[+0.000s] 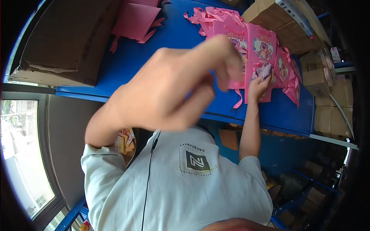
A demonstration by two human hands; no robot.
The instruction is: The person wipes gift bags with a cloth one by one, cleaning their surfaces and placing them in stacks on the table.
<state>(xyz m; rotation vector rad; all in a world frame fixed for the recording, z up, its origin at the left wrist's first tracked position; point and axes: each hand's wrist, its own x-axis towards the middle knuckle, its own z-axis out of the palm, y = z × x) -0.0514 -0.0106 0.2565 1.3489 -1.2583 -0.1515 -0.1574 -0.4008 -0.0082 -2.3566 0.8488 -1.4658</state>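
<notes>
My left hand [169, 84] is raised close to the camera, large and blurred, with its fingers curled and nothing visible in them. It hides part of the pink printed bags behind it. Lower at the right, my right hand [261, 86] grips a crumpled grey-purple cloth [263, 71] over the bags. The pink bags [263, 43] carry a bear picture and lie side by side on the blue table [169, 23], with pink ribbons [238, 99] sticking out at their edges.
A large cardboard box [61, 42] stands at the left beside plain pink bags [135, 20]. More cardboard boxes [285, 25] line the right side. Below the table is a round container of paper pieces [125, 141]. A window [27, 146] is at the far left.
</notes>
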